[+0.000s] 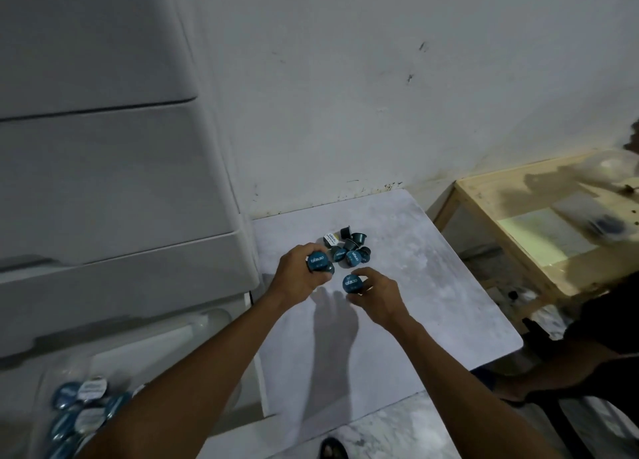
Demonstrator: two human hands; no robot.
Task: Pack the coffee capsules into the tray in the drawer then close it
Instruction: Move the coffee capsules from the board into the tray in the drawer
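Capsule in right grip

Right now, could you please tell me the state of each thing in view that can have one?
Left hand: closed around blue capsules, at least two.
Right hand: pinching one blue capsule, foil up.
Loose capsules: heaped on the table, unpacked, some tipped over.
Bottom drawer: pulled open.
Tray capsules: packed, foil up.
Upper drawers: shut.

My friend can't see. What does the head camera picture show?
Two bare hands pick up blue coffee capsules: the left hand grips one, the right hand pinches another, beside a loose capsule pile on a grey table.
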